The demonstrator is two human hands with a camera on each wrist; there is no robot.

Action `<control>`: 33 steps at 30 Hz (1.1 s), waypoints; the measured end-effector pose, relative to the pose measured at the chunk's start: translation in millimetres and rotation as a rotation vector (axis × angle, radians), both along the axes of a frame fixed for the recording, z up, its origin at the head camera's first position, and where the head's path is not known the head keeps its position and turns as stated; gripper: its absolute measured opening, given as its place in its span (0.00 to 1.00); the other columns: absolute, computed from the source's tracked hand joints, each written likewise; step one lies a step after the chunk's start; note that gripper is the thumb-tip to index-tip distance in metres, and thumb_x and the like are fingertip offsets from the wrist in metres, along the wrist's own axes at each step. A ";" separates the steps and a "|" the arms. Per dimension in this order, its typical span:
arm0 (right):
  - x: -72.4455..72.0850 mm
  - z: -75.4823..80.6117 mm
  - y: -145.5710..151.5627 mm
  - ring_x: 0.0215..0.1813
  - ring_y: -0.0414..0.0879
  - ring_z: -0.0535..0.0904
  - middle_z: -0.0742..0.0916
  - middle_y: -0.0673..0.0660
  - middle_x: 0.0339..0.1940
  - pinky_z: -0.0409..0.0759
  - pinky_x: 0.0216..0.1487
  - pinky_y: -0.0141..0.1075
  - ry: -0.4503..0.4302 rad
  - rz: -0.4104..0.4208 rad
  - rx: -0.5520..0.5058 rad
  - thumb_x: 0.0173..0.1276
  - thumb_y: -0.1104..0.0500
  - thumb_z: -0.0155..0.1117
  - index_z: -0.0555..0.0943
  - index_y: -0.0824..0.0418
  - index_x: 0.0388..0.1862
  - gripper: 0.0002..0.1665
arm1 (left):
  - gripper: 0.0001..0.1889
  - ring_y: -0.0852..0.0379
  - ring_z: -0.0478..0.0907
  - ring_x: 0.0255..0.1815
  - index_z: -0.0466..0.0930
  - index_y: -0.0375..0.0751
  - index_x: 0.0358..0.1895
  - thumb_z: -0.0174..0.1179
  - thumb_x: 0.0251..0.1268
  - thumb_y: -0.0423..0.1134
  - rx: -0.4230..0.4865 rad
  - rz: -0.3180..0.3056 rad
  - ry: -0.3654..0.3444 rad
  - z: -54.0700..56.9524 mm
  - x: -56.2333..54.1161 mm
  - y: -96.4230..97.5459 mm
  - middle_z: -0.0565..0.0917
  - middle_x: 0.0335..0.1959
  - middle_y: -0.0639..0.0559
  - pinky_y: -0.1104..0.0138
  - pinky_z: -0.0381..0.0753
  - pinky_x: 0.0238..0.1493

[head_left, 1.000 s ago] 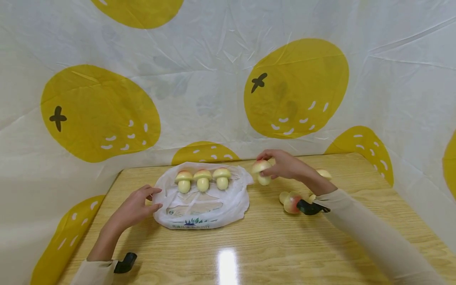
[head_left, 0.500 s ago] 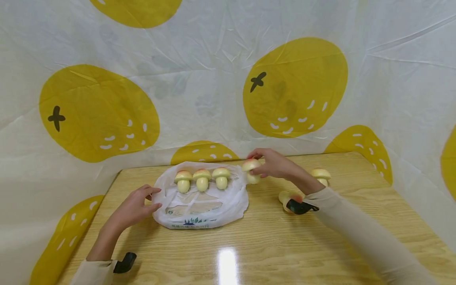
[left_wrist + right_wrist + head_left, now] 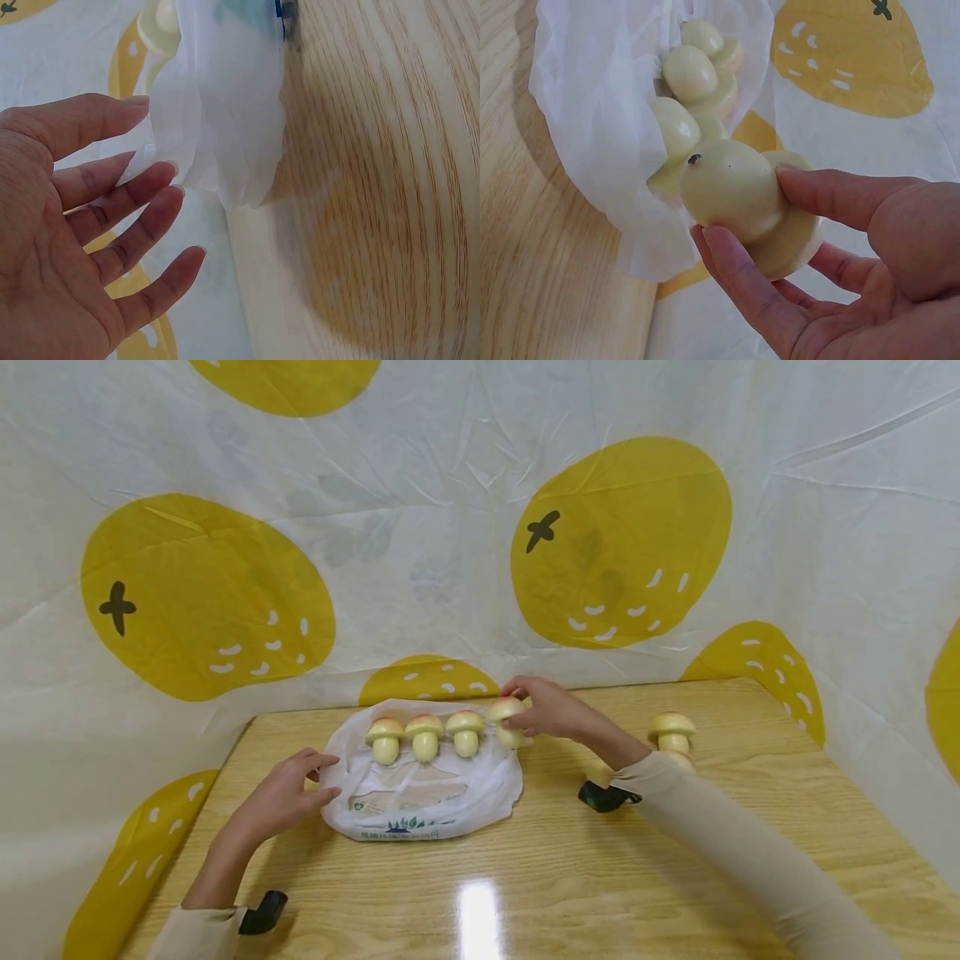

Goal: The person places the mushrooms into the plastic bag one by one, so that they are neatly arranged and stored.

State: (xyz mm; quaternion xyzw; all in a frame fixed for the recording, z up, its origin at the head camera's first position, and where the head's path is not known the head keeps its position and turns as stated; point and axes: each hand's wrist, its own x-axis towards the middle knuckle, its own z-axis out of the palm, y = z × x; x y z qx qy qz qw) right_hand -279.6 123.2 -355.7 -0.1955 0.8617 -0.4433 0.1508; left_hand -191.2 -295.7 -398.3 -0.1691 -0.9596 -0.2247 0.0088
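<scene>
My right hand (image 3: 551, 710) grips a toy mushroom (image 3: 731, 187), pale yellow with a reddish cap top. Thumb and fingers close round the cap, and the rounded stem points away from the palm. The mushroom is over the right side of a white plastic bag (image 3: 491, 793) with green print. Three similar mushrooms (image 3: 425, 737) lie side by side in the bag's open mouth. At the bag's left edge is my left hand (image 3: 281, 797), its fingers loosely spread. In the left wrist view, thumb and fingertips (image 3: 171, 169) meet the thin plastic without curling tightly round it.
More mushrooms lie on the wooden table (image 3: 555, 860) to the right. One mushroom (image 3: 672, 731) shows well; others are partly hidden by the right sleeve (image 3: 720, 827) and its black wrist piece (image 3: 603, 796). A fruit-print curtain (image 3: 435, 560) stands behind the table.
My right hand has carried its mushroom leftward from beside the bag to above its right part. A mushroom at the right has come out from behind the arm. The left hand has stayed put.
</scene>
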 end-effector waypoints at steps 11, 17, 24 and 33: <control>-3.7 -14.9 -21.4 0.38 0.52 0.84 0.78 0.68 0.60 0.87 0.43 0.48 0.003 -0.059 0.039 0.68 0.63 0.70 0.72 0.67 0.61 0.26 | 0.23 0.47 0.80 0.46 0.81 0.29 0.59 0.69 0.64 0.38 0.003 0.012 -0.004 0.5 1.6 0.3 0.82 0.48 0.45 0.55 0.80 0.43; -5.6 -21.1 -22.4 0.38 0.52 0.84 0.81 0.66 0.57 0.86 0.38 0.41 0.022 -0.083 0.103 0.69 0.61 0.70 0.72 0.68 0.61 0.26 | 0.23 0.48 0.79 0.46 0.81 0.30 0.60 0.69 0.64 0.38 0.003 0.011 -0.001 -0.2 1.6 -0.5 0.81 0.48 0.46 0.56 0.80 0.43; -6.9 -22.0 -20.2 0.26 0.45 0.78 0.84 0.62 0.43 0.76 0.29 0.32 0.057 -0.086 0.189 0.69 0.60 0.70 0.72 0.69 0.60 0.26 | 0.23 0.48 0.78 0.46 0.80 0.30 0.60 0.69 0.64 0.38 -0.002 0.005 0.003 0.2 1.6 -0.4 0.81 0.49 0.45 0.57 0.80 0.42; -10.8 -29.2 -20.1 0.32 0.45 0.81 0.85 0.57 0.39 0.76 0.33 0.34 0.099 -0.088 0.302 0.70 0.56 0.69 0.74 0.67 0.60 0.26 | 0.23 0.49 0.79 0.45 0.81 0.29 0.59 0.69 0.64 0.37 0.011 0.007 -0.001 1.3 1.8 -0.3 0.81 0.48 0.46 0.56 0.80 0.43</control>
